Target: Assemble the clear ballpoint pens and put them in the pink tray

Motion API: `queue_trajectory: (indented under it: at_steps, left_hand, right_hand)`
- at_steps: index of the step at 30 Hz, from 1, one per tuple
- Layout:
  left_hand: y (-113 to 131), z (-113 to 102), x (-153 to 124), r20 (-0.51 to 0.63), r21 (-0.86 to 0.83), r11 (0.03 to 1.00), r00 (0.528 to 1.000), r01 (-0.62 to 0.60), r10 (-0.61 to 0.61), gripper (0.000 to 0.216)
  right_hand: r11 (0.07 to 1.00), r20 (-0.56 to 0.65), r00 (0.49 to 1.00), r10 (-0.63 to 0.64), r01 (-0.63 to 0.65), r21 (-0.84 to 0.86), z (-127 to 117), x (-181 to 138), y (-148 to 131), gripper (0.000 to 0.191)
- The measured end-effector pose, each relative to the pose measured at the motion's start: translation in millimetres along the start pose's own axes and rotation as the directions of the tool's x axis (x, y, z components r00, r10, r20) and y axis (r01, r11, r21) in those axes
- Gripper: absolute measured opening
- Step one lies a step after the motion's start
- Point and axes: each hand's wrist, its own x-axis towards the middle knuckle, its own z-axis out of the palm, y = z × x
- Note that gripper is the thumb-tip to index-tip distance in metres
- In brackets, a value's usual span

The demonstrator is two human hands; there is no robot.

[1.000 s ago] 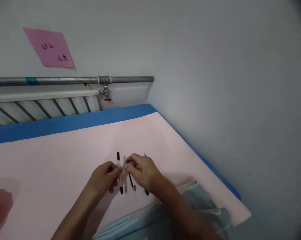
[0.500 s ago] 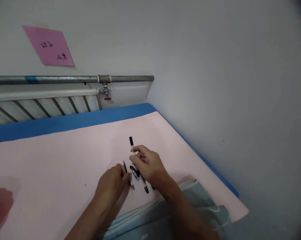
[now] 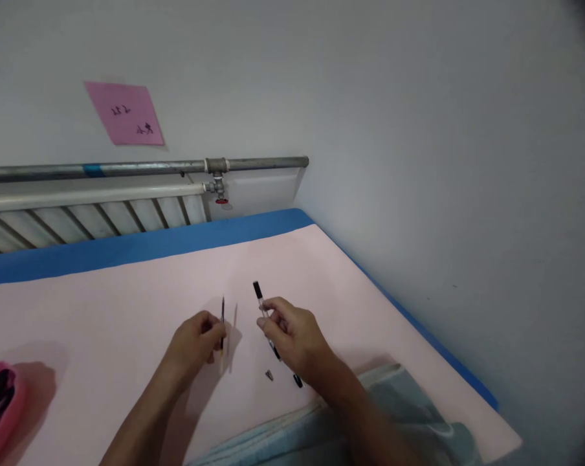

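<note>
Between the thumb and fingers of my left hand [image 3: 195, 343] is a thin pen refill [image 3: 222, 317], dark along its length, held nearly upright with its point up. My right hand [image 3: 292, 333] pinches a clear pen barrel [image 3: 258, 291] with a black end, tilted up and to the left; its middle is hidden by my fingers. Below the right hand, a small silvery pen tip piece [image 3: 269, 375] lies on the pink table cover [image 3: 127, 323]. Close to it, partly by my wrist, rests a small black piece [image 3: 298, 381], perhaps a pen cap.
A pink container [image 3: 18, 411] with dark items inside stands at the left edge. Folded light-blue cloth [image 3: 394, 401] lies at the near edge. Blue table edging [image 3: 176, 243] borders the cover, with a radiator [image 3: 103, 217] and pipe [image 3: 151, 169] behind and walls close by.
My left hand has moved left with the refill, away from my right hand. The small silvery piece now lies apart from the refill. The view has shifted left, bringing more of the pink container in.
</note>
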Motion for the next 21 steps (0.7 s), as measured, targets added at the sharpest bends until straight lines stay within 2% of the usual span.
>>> queue_trajectory:
  at_steps: [1, 3, 6, 10, 13, 16, 21]
  left_hand:
    - [1.8, -5.6, 0.9, 0.005, -0.212, 0.977, 1.000, 0.021, -0.021, 0.014]
    - [5.6, -15.0, 2.2, -0.020, -0.542, 0.840, 0.999, 0.028, -0.046, 0.007]
    - [9.6, -22.6, 3.6, -0.085, -0.756, 0.654, 0.993, -0.010, -0.084, 0.017]
    - [13.0, -22.8, 4.0, -0.114, -0.860, 0.507, 0.989, -0.052, -0.093, 0.019]
    - [15.9, -21.1, 2.7, -0.143, -0.897, 0.434, 0.983, -0.081, -0.111, 0.016]
    - [18.1, -20.0, 1.5, -0.176, -0.910, 0.399, 0.977, -0.115, -0.118, 0.015]
    - [19.1, -17.1, 0.1, -0.182, -0.908, 0.399, 0.979, -0.131, -0.093, 0.014]
  right_hand:
    - [1.000, 0.031, 0.999, -0.012, 0.012, -0.003, 1.8, -1.0, -1.2, 0.020]
    - [0.999, 0.106, 0.994, -0.037, 0.038, -0.010, 6.0, -3.4, -3.3, 0.019]
    - [0.998, 0.206, 0.977, -0.057, 0.060, -0.007, 12.2, -6.6, -5.3, 0.018]
    - [0.997, 0.301, 0.951, -0.066, 0.073, -0.011, 18.6, -9.1, -6.5, 0.017]
    - [0.995, 0.337, 0.938, -0.080, 0.095, -0.027, 22.1, -10.9, -7.3, 0.017]
    - [0.995, 0.346, 0.935, -0.076, 0.095, -0.038, 24.6, -12.4, -7.8, 0.018]
    - [0.995, 0.316, 0.946, -0.073, 0.088, -0.036, 26.5, -13.3, -7.6, 0.019]
